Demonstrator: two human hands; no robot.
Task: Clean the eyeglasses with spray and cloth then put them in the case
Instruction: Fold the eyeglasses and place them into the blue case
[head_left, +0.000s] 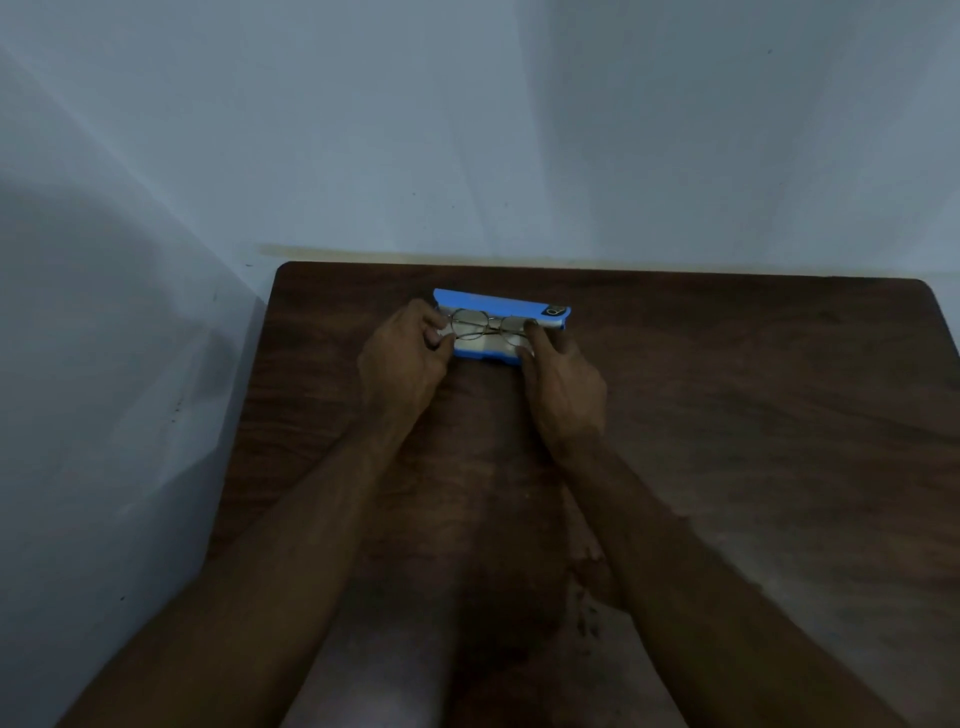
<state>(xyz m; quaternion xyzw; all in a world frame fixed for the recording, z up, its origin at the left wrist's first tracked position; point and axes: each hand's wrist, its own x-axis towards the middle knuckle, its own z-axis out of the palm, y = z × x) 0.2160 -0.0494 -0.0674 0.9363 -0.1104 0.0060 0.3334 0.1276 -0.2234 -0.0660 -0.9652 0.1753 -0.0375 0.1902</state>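
Pinching the left end of the round wire eyeglasses (488, 328) with the left hand (408, 358), just left of frame centre. Touching their right end with the index tip of the right hand (563, 387); pinch or mere press, cannot tell. Holding them in the open blue case (493, 302), at its pale lining, on the dark wooden table (727, 415). Probably the last step: putting away. Next: seat flat, release, close lid without trapping the temples.

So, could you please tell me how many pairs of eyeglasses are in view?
1: the round, thin metal-framed eyeglasses over the open blue case, the left hand and right hand at either end. None seems hidden.
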